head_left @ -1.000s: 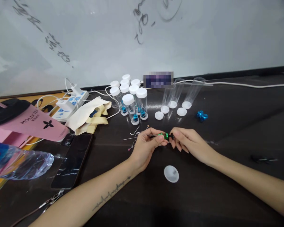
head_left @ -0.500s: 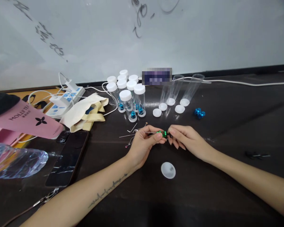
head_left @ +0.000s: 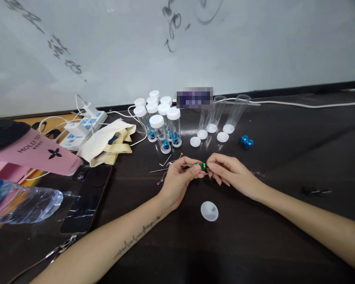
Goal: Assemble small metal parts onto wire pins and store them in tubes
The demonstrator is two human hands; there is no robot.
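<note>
My left hand (head_left: 177,183) is closed around a small shiny green metal part (head_left: 204,166), thumb and fingers pinching it. A thin metal rod runs leftward from it across that hand. At the part's right end, my right hand (head_left: 232,170) has thumb and forefinger pressed together; whatever lies between them is hidden. Below both hands a round white disc (head_left: 209,211), like a cap or small dish, rests on the dark table. Bent wires and thin metal pins (head_left: 165,161) lie just behind my left hand. Several blue metal parts (head_left: 246,142) sit beyond my right hand.
Capped clear tubes (head_left: 174,122) holding blue parts stand at the back. Open clear tubes (head_left: 237,112) and white caps (head_left: 195,141) are to their right. Leftward lie a phone (head_left: 87,199), plastic bottle (head_left: 26,201), pink cup (head_left: 38,148), cloth bag (head_left: 103,138) and power strip (head_left: 97,122).
The dark piece that showed between my right fingertips and the green part is now barely visible. Both hands keep nearly the same place; the view has shifted slightly.
</note>
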